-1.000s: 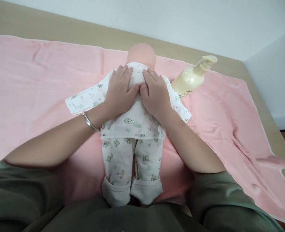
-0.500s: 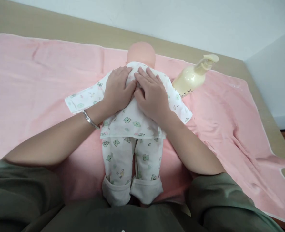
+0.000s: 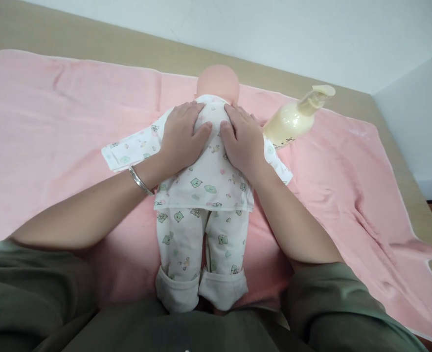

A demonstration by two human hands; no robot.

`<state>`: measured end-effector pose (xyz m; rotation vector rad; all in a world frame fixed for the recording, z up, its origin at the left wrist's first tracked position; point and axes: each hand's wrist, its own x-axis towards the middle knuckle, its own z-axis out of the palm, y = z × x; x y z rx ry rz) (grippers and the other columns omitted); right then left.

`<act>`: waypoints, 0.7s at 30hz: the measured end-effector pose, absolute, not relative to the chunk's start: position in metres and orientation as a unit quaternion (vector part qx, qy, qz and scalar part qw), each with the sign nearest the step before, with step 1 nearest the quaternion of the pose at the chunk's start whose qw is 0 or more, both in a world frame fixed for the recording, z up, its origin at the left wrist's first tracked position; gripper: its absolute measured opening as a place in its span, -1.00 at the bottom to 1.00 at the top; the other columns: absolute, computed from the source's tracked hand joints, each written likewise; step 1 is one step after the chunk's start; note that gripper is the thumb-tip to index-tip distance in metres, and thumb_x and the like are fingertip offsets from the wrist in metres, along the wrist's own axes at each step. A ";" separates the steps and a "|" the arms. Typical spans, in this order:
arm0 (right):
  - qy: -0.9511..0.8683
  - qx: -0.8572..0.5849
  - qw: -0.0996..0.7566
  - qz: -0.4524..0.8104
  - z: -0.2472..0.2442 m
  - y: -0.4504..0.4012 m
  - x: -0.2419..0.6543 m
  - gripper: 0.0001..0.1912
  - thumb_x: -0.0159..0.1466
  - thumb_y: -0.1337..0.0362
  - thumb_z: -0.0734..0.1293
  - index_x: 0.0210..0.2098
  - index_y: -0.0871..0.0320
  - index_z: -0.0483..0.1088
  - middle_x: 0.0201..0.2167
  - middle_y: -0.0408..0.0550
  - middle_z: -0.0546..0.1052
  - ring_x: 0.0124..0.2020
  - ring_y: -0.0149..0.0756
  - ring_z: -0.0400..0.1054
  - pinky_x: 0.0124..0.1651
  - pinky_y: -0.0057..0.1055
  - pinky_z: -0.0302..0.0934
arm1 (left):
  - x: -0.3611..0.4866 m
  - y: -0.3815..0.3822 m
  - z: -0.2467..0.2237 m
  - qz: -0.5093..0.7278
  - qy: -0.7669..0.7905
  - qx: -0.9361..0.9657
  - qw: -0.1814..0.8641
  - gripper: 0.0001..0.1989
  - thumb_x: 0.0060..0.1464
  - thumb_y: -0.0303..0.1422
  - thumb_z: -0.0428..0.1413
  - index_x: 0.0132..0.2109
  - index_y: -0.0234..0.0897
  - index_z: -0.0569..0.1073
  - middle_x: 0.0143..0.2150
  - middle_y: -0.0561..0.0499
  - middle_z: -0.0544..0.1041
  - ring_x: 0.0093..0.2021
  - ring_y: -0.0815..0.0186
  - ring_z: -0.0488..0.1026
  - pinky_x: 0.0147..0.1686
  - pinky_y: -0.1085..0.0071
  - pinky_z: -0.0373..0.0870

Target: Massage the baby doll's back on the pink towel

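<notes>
Two bare hands lie flat on the upper back of a baby doll with a bald peach-coloured plastic head (image 3: pixel 217 81), which lies face down in the middle of a wide pink terry towel (image 3: pixel 54 107). The left hand (image 3: pixel 182 137), with a thin silver bangle (image 3: pixel 140 180) on its wrist, rests on the left shoulder area with fingers stretched and close together; it grips nothing, only presses on the cloth. The right hand (image 3: pixel 242 142) lies in the same open way on the right shoulder area, and the two thumbs point toward each other near the middle of the back, with a small gap between them. The doll wears a white cotton shirt printed with small green bears and pink hearts (image 3: pixel 204 183) and matching white printed trousers (image 3: pixel 201 244) whose cuffs are folded up near the person's body. The doll's sleeves spread out to both sides on the towel. A cream-coloured plastic pump bottle (image 3: pixel 292 122) lies tilted on the towel just beside the doll's right sleeve; it has some dark print low on its side, but the letters are too small to read. The towel covers a light brown wooden table (image 3: pixel 91 41) that stands against a white wall. Olive green sleeves (image 3: pixel 35 288) cover the person's upper arms.
</notes>
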<state>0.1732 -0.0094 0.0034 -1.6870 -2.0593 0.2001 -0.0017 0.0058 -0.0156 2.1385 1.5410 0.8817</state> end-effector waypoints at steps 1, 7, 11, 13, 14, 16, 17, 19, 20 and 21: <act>-0.749 -0.618 0.227 0.072 0.004 -0.010 0.173 -0.47 0.50 0.19 0.09 0.38 0.16 0.31 0.50 0.10 0.29 0.56 -0.05 0.11 0.62 0.11 -0.06 | -0.002 0.007 -0.017 0.309 0.546 0.758 0.180 -0.14 0.26 0.28 -0.35 0.39 -0.14 0.31 0.48 0.05 0.35 0.51 0.04 0.21 0.57 -0.06 0.06; -0.744 -0.620 0.240 0.069 0.005 -0.010 0.171 -0.48 0.47 0.18 0.11 0.35 0.08 0.34 0.47 0.04 0.34 0.53 -0.14 0.17 0.61 0.04 -0.02 | -0.005 0.016 -0.027 0.288 0.536 0.769 0.197 -0.09 0.23 0.30 -0.40 0.45 -0.15 0.19 0.55 0.16 0.23 0.59 0.05 0.01 0.61 -0.14 -0.08; -0.750 -0.613 0.239 0.071 0.002 -0.008 0.174 -0.45 0.47 0.17 0.08 0.36 0.14 0.33 0.48 0.09 0.33 0.54 -0.08 0.15 0.60 0.10 -0.02 | -0.005 0.013 -0.024 0.301 0.541 0.763 0.186 -0.18 0.29 0.24 -0.33 0.41 -0.15 0.27 0.51 0.08 0.30 0.54 0.05 0.15 0.58 -0.11 0.04; -0.757 -0.604 0.237 0.073 0.000 -0.007 0.175 -0.45 0.48 0.15 0.07 0.36 0.15 0.32 0.49 0.09 0.31 0.55 -0.01 0.12 0.60 0.17 -0.05 | -0.005 0.010 -0.022 0.319 0.532 0.765 0.176 -0.28 0.33 0.19 -0.27 0.38 -0.10 0.32 0.47 0.05 0.36 0.50 0.06 0.24 0.56 -0.11 0.12; -0.760 -0.600 0.238 0.073 -0.001 -0.007 0.176 -0.45 0.48 0.14 0.06 0.37 0.14 0.32 0.50 0.09 0.30 0.55 0.02 0.11 0.60 0.21 -0.07 | -0.006 0.009 -0.022 0.329 0.526 0.766 0.170 -0.33 0.35 0.16 -0.24 0.36 -0.06 0.34 0.45 0.05 0.40 0.48 0.06 0.27 0.54 -0.11 0.16; -0.764 -0.596 0.236 0.072 -0.001 -0.010 0.173 -0.43 0.49 0.11 0.05 0.40 0.15 0.28 0.52 0.10 0.26 0.57 0.07 0.06 0.60 0.28 -0.12 | -0.007 0.007 -0.021 0.346 0.513 0.769 0.159 -0.41 0.37 0.14 -0.19 0.33 0.02 0.37 0.40 0.06 0.45 0.45 0.07 0.33 0.51 -0.09 0.22; -0.765 -0.597 0.232 0.071 -0.001 -0.013 0.171 -0.41 0.50 0.11 0.04 0.42 0.17 0.25 0.53 0.12 0.23 0.58 0.10 0.02 0.60 0.30 -0.14 | -0.007 0.007 -0.021 0.351 0.509 0.770 0.155 -0.43 0.38 0.13 -0.18 0.32 0.04 0.38 0.39 0.07 0.47 0.45 0.08 0.33 0.51 -0.09 0.24; -0.768 -0.599 0.217 0.068 0.001 -0.022 0.163 -0.38 0.51 0.11 0.04 0.46 0.23 0.18 0.55 0.16 0.17 0.61 0.12 -0.05 0.62 0.28 -0.19 | -0.006 0.007 -0.021 0.348 0.510 0.771 0.158 -0.42 0.38 0.14 -0.21 0.32 0.04 0.37 0.40 0.07 0.46 0.46 0.09 0.32 0.51 -0.08 0.22; -0.771 -0.598 0.209 0.066 0.002 -0.028 0.159 -0.37 0.50 0.12 0.04 0.47 0.25 0.16 0.56 0.17 0.14 0.62 0.11 -0.09 0.63 0.26 -0.20 | -0.006 0.007 -0.021 0.342 0.515 0.769 0.164 -0.39 0.37 0.15 -0.23 0.32 0.02 0.36 0.41 0.07 0.44 0.46 0.09 0.30 0.52 -0.07 0.18; -0.774 -0.596 0.203 0.065 0.003 -0.033 0.154 -0.37 0.50 0.13 0.05 0.47 0.25 0.16 0.57 0.16 0.12 0.63 0.11 -0.12 0.64 0.23 -0.22 | -0.005 0.008 -0.020 0.332 0.523 0.766 0.171 -0.36 0.36 0.16 -0.26 0.33 -0.01 0.35 0.42 0.07 0.43 0.47 0.09 0.28 0.53 -0.07 0.15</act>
